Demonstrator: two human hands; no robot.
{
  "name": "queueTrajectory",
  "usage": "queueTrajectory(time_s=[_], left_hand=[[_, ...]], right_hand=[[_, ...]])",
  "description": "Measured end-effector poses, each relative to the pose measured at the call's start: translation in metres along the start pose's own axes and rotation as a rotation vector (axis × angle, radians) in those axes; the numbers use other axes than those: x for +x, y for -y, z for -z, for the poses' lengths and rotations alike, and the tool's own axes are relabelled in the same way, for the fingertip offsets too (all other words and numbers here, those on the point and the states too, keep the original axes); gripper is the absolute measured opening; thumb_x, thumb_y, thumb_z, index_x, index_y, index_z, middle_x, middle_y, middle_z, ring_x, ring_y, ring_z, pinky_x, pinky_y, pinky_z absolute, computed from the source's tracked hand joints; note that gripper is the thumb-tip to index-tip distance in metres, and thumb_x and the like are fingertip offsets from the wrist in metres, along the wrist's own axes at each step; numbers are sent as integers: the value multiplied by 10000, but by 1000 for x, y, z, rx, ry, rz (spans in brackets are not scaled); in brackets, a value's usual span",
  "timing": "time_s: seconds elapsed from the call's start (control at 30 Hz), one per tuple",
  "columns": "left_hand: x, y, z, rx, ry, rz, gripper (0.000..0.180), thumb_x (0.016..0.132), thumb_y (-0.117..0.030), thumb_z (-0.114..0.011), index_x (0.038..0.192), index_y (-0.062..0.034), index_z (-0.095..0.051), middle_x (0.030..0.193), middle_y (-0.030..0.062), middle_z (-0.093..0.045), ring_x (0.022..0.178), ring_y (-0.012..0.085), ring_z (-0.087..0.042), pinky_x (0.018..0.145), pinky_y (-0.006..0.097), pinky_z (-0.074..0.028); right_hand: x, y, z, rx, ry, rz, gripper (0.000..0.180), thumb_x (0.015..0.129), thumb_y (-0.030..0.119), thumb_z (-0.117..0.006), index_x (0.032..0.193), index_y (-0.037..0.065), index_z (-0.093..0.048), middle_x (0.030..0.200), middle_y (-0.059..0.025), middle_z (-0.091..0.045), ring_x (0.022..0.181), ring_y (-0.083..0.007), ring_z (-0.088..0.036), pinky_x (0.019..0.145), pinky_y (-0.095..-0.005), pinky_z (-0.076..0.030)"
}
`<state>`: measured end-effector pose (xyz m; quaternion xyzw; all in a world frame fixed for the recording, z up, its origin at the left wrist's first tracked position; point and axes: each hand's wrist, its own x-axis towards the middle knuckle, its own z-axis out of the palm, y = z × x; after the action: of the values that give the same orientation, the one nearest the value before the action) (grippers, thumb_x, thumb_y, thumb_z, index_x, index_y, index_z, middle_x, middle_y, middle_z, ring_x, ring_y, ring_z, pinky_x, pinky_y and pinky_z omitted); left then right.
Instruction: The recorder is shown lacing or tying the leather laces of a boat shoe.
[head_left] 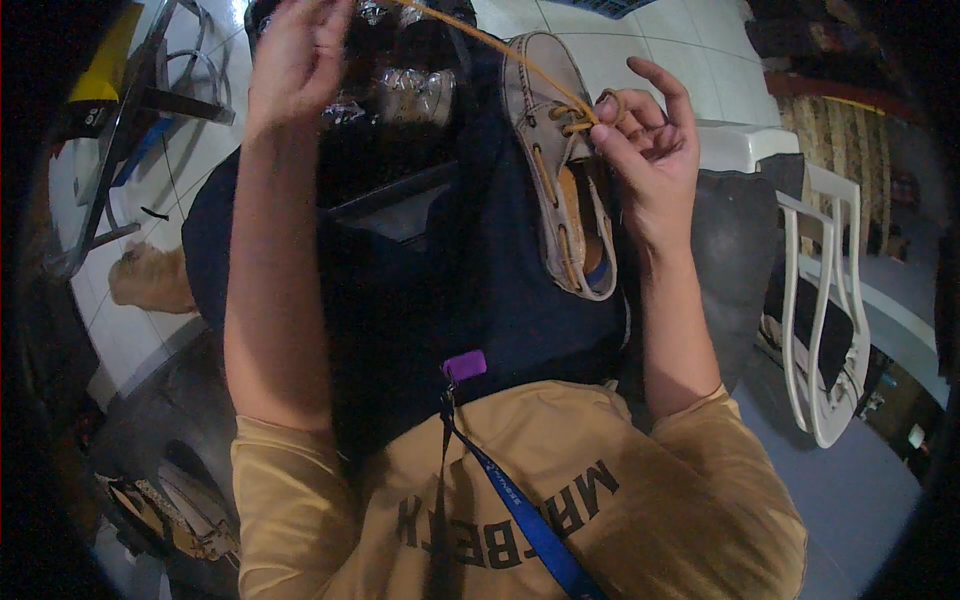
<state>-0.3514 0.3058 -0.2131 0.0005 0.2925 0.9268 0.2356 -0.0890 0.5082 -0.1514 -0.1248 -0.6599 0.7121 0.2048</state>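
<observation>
1. We see the right hand [648, 150] at the lace holes of a grey boat shoe [562, 170], held upright above the lap with the toe pointing up and the opening facing us.
2. The right grip is pressed together: thumb and forefinger pinch the tan lace [520, 58] where it leaves the eyelets, while the other fingers stay spread.
3. We see the left hand [295, 55] raised high on the left. Its fingers are curled loosely near the far end of the lace, which runs taut from the shoe up to the top edge; we cannot tell whether this grip actually pinches the lace.
4. The shoe is the only container in hand. Its tan insole shows, with a blue patch at the heel.
5. Below the shoe lies dark navy fabric [470, 300] over the lap.
6. A white plastic chair [825, 330] stands to the right on the tiled floor [660, 40].
</observation>
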Motion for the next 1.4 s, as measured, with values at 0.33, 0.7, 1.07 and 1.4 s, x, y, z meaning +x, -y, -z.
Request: queueTrajectory(time_s=[0.33,0.7,1.07,1.4], left_hand=[[-99,40,-68,1135,688,-727,194,865,-21,-814,1050,-45,-760,1001,68,-765,912,190,-715,841,312,-560],[-120,88,-75,1105,516,-666,246,805,-49,-875,1028,-53,-770,1011,72,-787,953,234,-734,862,354,-570],[-126,87,-79,1139,352,-675,222,769,-117,-909,971,-100,-820,955,33,-802,928,208,-711,864,342,-538],[-125,97,-73,1155,406,-703,212,811,-129,-862,1013,-132,-800,1023,20,-731,1066,246,-622,972,386,-466]], right_hand=[[-3,-1,-4,58,-71,-21,646,868,-129,-754,1444,-4,-489,1066,-96,-712,979,-146,-708,902,-284,-593],[-6,9,3,175,-79,-114,540,927,-73,-729,1418,-19,-512,1062,-121,-753,1010,-149,-724,916,-277,-578],[-8,14,2,2,-95,-48,557,932,-32,-769,1413,-37,-490,979,-112,-777,920,-142,-746,871,-267,-581],[-3,6,12,-208,31,211,619,934,-64,-724,1491,-32,-454,1216,-187,-732,1167,-210,-708,1026,-336,-544]])
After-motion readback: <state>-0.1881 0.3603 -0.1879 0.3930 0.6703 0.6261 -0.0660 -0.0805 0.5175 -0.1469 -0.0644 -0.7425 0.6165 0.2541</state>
